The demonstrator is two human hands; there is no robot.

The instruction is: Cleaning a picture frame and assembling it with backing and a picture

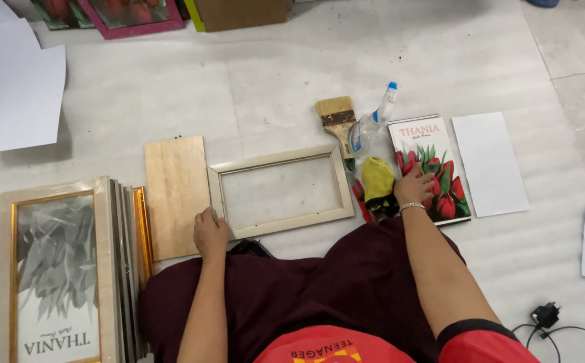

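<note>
While kneeling on the floor, left hand flat, fingers loosely together, pressing the lower left corner of the empty frame. Long axis running 9 to 3 o'clock. Right hand nearer the flower print, fingers spread on it, at 3 o'clock from the frame. Yellow cloth between, wooden board at 9 o'clock.

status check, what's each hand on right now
Left hand flat on pale wooden picture frame, lower left corner. Right hand on red tulip print. Yellow cloth lies between.
</note>
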